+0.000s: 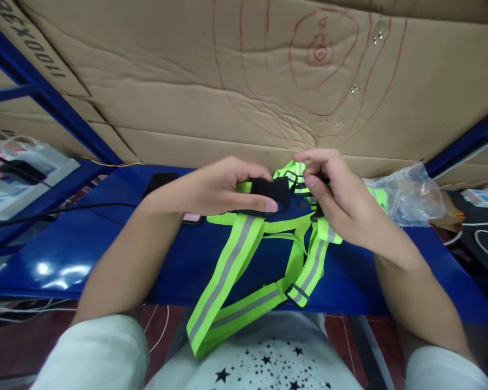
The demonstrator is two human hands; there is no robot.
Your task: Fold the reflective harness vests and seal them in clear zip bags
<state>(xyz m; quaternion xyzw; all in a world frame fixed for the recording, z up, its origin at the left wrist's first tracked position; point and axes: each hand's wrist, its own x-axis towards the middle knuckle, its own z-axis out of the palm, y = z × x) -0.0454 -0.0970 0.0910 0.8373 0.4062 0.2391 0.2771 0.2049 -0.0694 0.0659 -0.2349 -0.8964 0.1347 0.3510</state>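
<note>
Bright yellow-green straps (pixel 224 271) with a grey reflective stripe hang in loops over the front edge of the blue table. My left hand (pixel 223 189) is closed on a black patch (pixel 270 195) at the upper end of one strap, thumb on top and fingers behind. At the right, my right hand (pixel 337 195) is bent with thumb and forefinger near each other beside the bunched straps; what lies between its fingers is hidden. A black slider buckle (pixel 297 295) sits on the lower right strap. More bunched strap (pixel 296 172) lies behind, between the hands.
Cardboard (pixel 166 81) with red drawn rings stands behind the blue table (pixel 117 238). Clear plastic bags (pixel 418 195) lie at the right. A dark object and a partly covered phone (pixel 192 218) are behind my left wrist. A black cable (pixel 85 207) crosses the left side, near white boxes (pixel 44 173).
</note>
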